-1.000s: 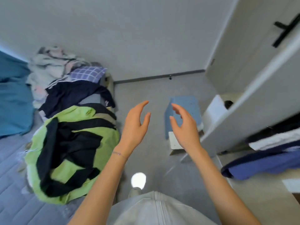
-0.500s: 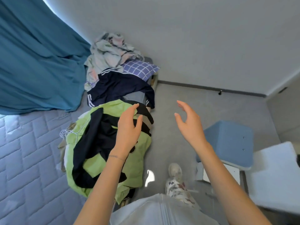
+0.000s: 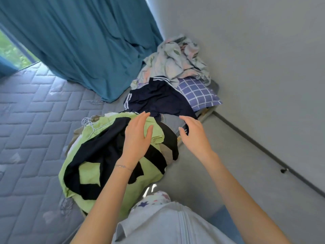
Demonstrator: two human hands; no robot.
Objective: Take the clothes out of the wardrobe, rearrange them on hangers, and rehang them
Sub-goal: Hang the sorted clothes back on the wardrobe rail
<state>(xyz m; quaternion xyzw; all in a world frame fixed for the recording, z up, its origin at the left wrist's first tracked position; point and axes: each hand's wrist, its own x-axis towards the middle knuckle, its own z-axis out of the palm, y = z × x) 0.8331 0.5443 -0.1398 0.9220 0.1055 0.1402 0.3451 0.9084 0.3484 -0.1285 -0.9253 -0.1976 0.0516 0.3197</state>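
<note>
A pile of clothes lies on the edge of the mattress (image 3: 31, 120). On top is a lime-green garment (image 3: 89, 171) crossed by a black one (image 3: 98, 152). White wire hangers (image 3: 88, 123) stick out at the pile's far left side. Beyond it lie a navy garment with white stripes (image 3: 158, 99), a purple checked cloth (image 3: 198, 94) and a pale floral heap (image 3: 177, 60). My left hand (image 3: 139, 138) hovers over the green and black clothes with fingers straight. My right hand (image 3: 195, 136) hangs beside the pile's right edge, fingers relaxed. Neither hand holds anything.
A teal curtain (image 3: 84, 41) hangs behind the bed. The grey wall (image 3: 263, 59) with a dark skirting strip (image 3: 263, 150) runs along the right. Grey floor (image 3: 228, 173) lies between the bed and the wall. My shoe (image 3: 154, 199) shows below the pile.
My view has swung left, away from the wardrobe and the blue stool, onto the bed. Both hands have moved forward over the clothes pile, still holding nothing.
</note>
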